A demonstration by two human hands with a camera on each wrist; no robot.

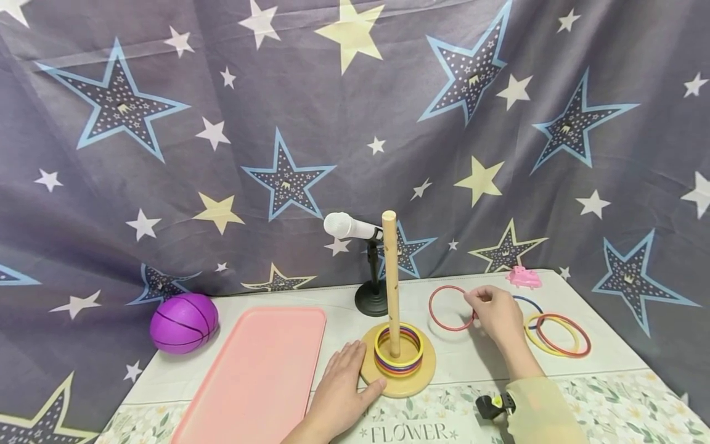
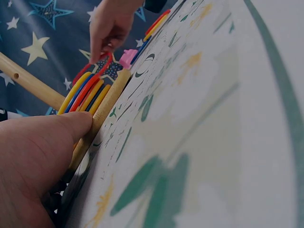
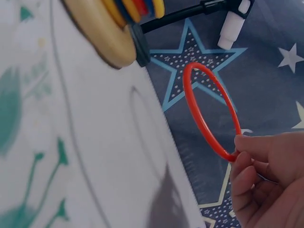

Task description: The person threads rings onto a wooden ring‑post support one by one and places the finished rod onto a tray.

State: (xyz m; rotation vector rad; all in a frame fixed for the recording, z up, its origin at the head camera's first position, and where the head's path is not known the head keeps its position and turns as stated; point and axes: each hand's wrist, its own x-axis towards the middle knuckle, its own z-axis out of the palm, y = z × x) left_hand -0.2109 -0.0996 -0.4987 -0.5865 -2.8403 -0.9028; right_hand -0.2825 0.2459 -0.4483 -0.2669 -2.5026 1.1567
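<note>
- Head view: the right hand [image 1: 499,311] pinches a red ring [image 3: 195,114] between thumb and fingers, holding it raised above the counter [image 1: 460,354], right of the wooden post [image 1: 391,283].
- The left hand [image 1: 341,388] is spread, fingers extended, resting against the left side of the round base [image 1: 407,387], its thumb at the front.
- The post stands upright on that base, with stacked rings [image 1: 398,369] — yellow, blue and red — around its foot.
- Toward the counter's right edge lie a blue ring [image 1: 529,301], a yellow ring [image 1: 526,333] and a second red ring [image 1: 590,343], overlapping.
- A pink toy [image 1: 524,277] sits near the back right corner.
- Toward the left edge lies a pink tray [image 1: 266,364]; a purple ball [image 1: 185,323] sits near the back left corner.
- A white microphone [image 1: 351,226] on a black stand [image 1: 373,298] is near the back edge — behind the post.
</note>
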